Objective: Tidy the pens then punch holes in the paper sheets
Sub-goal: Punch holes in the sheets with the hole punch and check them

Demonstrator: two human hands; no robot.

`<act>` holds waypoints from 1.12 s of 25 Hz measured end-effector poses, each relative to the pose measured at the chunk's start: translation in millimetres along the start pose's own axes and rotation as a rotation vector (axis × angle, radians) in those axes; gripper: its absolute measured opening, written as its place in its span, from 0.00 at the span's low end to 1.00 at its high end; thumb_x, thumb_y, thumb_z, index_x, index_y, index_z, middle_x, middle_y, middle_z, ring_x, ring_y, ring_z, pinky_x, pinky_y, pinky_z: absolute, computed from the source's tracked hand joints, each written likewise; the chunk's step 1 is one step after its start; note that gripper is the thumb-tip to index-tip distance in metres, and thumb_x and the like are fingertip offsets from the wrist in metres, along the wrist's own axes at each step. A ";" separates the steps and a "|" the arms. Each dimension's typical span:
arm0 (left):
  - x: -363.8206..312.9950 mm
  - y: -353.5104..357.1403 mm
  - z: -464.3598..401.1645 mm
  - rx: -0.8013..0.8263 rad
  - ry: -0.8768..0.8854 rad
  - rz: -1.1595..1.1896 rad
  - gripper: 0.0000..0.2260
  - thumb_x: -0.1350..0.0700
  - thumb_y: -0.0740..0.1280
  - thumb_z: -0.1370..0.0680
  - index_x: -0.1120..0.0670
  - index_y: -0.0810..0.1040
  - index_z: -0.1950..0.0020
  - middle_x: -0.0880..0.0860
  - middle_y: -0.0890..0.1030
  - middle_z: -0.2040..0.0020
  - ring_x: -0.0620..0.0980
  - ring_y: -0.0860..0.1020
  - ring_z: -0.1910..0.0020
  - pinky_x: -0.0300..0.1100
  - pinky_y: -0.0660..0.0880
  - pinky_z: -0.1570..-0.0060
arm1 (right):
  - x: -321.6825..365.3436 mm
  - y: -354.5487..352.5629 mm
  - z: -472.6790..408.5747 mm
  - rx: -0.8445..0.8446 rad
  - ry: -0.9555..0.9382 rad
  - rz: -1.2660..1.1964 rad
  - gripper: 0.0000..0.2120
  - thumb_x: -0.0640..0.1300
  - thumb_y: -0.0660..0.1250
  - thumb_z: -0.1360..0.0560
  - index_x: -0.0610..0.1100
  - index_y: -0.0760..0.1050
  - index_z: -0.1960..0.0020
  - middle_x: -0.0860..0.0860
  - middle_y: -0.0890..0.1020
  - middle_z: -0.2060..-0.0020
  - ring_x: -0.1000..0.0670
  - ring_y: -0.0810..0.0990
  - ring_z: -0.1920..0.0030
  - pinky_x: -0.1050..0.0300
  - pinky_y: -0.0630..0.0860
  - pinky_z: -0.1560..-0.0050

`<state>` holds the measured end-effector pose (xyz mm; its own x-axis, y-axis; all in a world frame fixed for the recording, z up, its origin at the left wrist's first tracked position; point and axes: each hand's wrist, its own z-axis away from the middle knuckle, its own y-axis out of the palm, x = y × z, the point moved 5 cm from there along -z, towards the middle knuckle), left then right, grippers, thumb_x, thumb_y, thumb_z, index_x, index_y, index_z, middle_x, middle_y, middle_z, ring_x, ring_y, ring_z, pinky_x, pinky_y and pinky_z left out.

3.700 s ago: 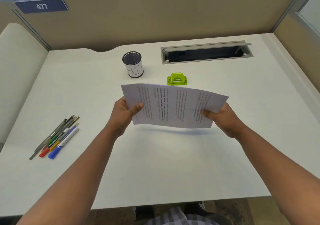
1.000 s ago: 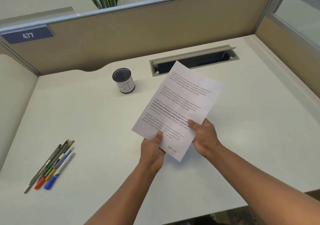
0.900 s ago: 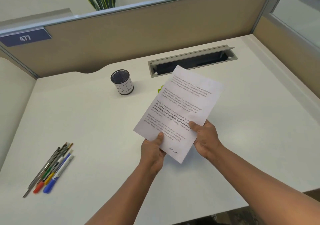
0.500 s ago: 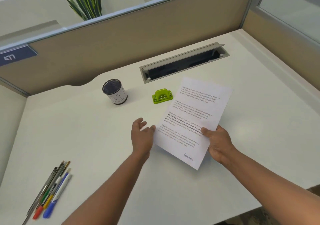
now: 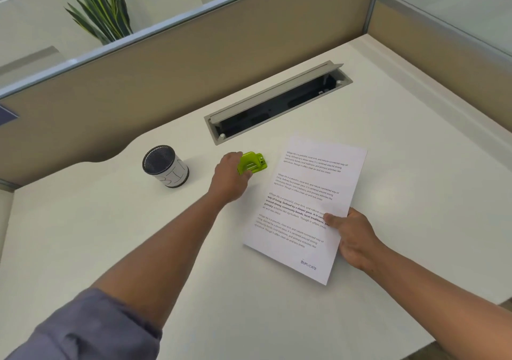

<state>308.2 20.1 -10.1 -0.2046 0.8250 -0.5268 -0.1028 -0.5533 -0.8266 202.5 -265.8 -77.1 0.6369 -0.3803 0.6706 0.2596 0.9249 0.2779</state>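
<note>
Left hand on punch, right hand on paper.
Left hand grips the green hole punch on the white desk, beside the mesh pen cup. Right hand pinches the paper sheets at their right edge, thumb on top, sheets low over the desk just right of the punch.

Glossy green plastic hole punch, matt white paper sheets, smooth white desk, mesh metal cup
</note>
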 end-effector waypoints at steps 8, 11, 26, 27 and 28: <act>4.0 7.9 -55.9 0.090 -0.112 0.022 0.15 0.49 0.68 0.20 0.55 0.78 0.37 0.57 0.79 0.39 0.58 0.77 0.42 0.51 0.78 0.45 | -2.3 5.1 -16.3 -0.002 0.027 0.016 0.14 0.30 0.65 0.22 0.43 0.81 0.41 0.47 0.87 0.47 0.42 0.86 0.47 0.41 0.80 0.42; 10.4 11.8 -62.0 0.075 -0.149 0.090 0.09 0.50 0.68 0.20 0.54 0.80 0.45 0.54 0.80 0.49 0.55 0.78 0.50 0.45 0.75 0.56 | -1.9 3.4 -19.2 -0.009 0.038 0.022 0.14 0.30 0.65 0.22 0.43 0.81 0.41 0.47 0.87 0.47 0.42 0.86 0.46 0.41 0.80 0.42; 69.1 16.1 71.6 -0.070 -0.513 0.640 0.09 0.56 0.73 0.24 0.58 0.76 0.60 0.56 0.75 0.63 0.53 0.73 0.62 0.51 0.78 0.57 | 33.2 0.3 -10.9 0.172 0.049 0.257 0.17 0.28 0.66 0.23 0.40 0.79 0.37 0.42 0.86 0.44 0.39 0.85 0.45 0.42 0.80 0.44; 72.9 19.7 85.8 -0.079 -0.545 0.683 0.09 0.56 0.73 0.24 0.58 0.77 0.59 0.57 0.76 0.61 0.53 0.74 0.61 0.56 0.81 0.52 | 35.5 -1.0 -11.2 0.191 0.057 0.283 0.17 0.27 0.66 0.24 0.39 0.79 0.37 0.42 0.86 0.43 0.38 0.85 0.44 0.42 0.79 0.43; 75.6 23.8 99.2 -0.086 -0.571 0.717 0.08 0.56 0.73 0.24 0.59 0.77 0.59 0.58 0.76 0.61 0.53 0.75 0.60 0.60 0.80 0.48 | 37.5 -1.9 -11.3 0.218 0.069 0.311 0.17 0.27 0.66 0.24 0.39 0.79 0.37 0.42 0.85 0.43 0.38 0.85 0.44 0.42 0.79 0.43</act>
<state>193.7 57.8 -50.0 -0.6434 0.0931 -0.7598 0.3020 -0.8812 -0.3637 234.1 -281.7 -60.3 0.7105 -0.0737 0.6998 -0.1091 0.9709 0.2130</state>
